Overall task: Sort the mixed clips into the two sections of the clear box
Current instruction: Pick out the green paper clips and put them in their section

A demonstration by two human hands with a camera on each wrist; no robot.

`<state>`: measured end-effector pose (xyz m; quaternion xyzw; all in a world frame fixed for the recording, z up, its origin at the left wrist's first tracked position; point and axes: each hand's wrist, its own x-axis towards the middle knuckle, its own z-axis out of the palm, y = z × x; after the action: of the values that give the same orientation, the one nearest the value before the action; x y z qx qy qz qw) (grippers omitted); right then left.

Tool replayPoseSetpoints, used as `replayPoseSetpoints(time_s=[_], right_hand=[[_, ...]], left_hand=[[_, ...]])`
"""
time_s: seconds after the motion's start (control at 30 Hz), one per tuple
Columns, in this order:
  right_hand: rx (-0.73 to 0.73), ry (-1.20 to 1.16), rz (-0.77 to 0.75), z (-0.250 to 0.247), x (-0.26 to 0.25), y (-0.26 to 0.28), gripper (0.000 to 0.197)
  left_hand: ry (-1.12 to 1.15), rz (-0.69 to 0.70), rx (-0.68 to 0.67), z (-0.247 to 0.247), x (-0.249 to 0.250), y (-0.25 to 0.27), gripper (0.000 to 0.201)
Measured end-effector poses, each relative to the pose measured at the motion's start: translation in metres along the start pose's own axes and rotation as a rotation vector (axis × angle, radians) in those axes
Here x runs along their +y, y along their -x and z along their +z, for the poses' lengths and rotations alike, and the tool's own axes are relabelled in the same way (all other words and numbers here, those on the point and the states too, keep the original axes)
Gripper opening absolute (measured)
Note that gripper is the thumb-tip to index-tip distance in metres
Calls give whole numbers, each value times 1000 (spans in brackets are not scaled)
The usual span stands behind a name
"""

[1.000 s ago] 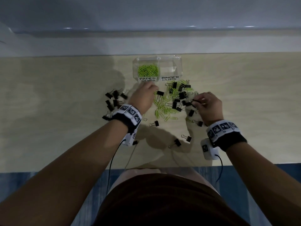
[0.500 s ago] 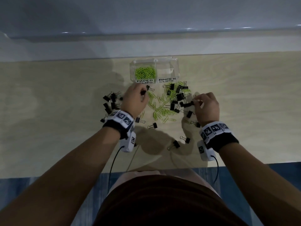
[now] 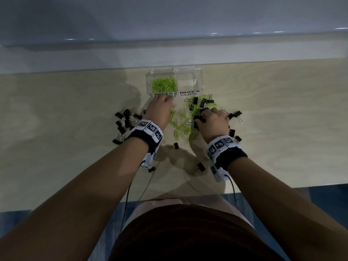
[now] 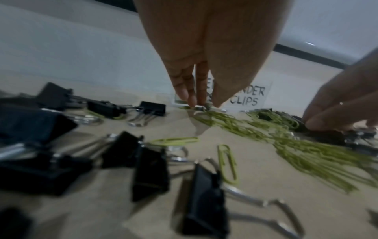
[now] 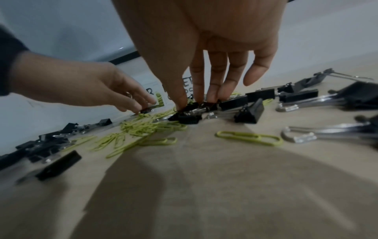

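The clear box [image 3: 197,80] stands at the table's far middle. Its left section holds green paper clips [image 3: 164,85]; the right section, labelled BINDER CLIPS, has none in it. My left hand [image 3: 163,99] reaches down just in front of the box, and its fingertips pinch a small black binder clip [image 5: 146,111] on the table. My right hand [image 3: 202,117] is in the mixed pile; thumb and fingers [image 5: 212,95] grip black binder clips [image 5: 189,116] lying among loose green paper clips [image 3: 181,123].
Several black binder clips [image 3: 125,121] lie to the left of my left wrist, with more [image 3: 234,114] to the right of the right hand and a few [image 3: 201,166] near the table's front edge. A white wall ledge runs behind the box.
My left hand has moved from the pile up to the front of the box with a black clip. The right hand has shifted left into the pile and gone down onto binder clips.
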<state>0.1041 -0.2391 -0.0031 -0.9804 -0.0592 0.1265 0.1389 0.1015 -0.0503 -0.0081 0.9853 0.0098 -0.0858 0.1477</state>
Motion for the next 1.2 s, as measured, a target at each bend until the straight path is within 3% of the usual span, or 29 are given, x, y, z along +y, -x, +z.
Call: replayPoseSetpoints(time_s=[0.2,0.4,0.6,0.93,1.07,1.2], right_hand=[[-43,56,-41,3,-7,13,28],[-4,-4,12,8,-7,21,36],[-20,52,8,9,-15,14,53],[-116,49,45,-1,-25,-1,31],[-109,-70,56,-17,-5,4,30],[-51,-154,110,-31,36,11,21]], left_hand=[[-138,26,7,10,5,-6,32],[89,30,14,10,5,-6,38],[86,83,18,6,21,-6,36],[276,-33,49,-1,23,-5,10],[391,-131,217,-13,-5,11,6],[266,-266,181,-18,-49,34,10]])
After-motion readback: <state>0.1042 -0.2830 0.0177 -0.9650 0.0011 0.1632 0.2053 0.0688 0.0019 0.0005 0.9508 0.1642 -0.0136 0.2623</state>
